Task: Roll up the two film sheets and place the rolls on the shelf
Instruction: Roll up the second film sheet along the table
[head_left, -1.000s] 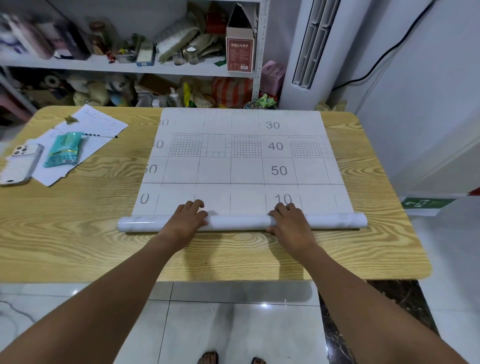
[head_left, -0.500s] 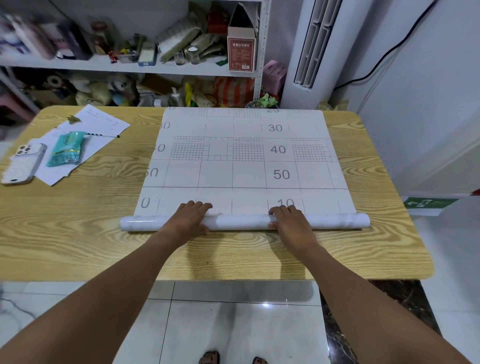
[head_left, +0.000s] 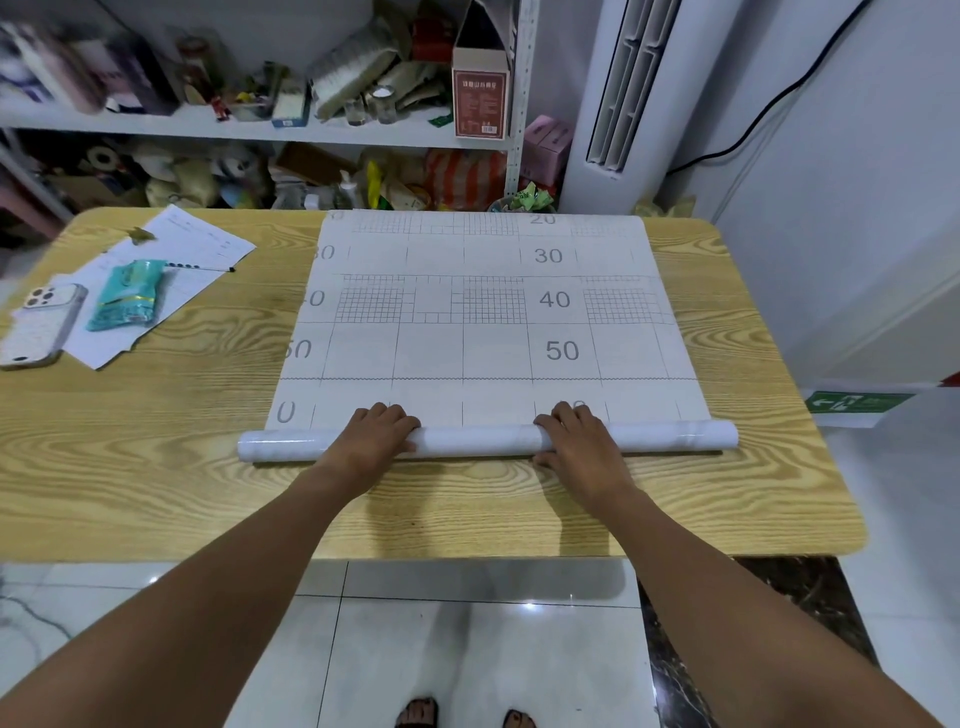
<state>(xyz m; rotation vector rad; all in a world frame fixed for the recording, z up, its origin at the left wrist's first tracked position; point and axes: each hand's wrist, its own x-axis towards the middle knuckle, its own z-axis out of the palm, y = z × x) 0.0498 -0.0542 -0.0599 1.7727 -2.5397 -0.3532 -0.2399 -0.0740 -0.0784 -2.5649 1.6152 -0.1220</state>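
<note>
White film roll (head_left: 478, 440) lies crosswise; my left hand (head_left: 371, 441) and right hand (head_left: 581, 441) curl fingers (head_left: 387, 414) over it, flat sheet (head_left: 488, 332) beyond.

Left grip (head_left: 373, 437), right grip (head_left: 577, 441), both curled

Right hand (head_left: 576, 441) covers most of numeral on film sheet (head_left: 493, 353) beside rolled end. Shelf (head_left: 130, 122) clutter at far left blurred; red box (head_left: 479, 98) print too small to read. Feet (head_left: 418, 714) cropped by bottom edge.
</note>
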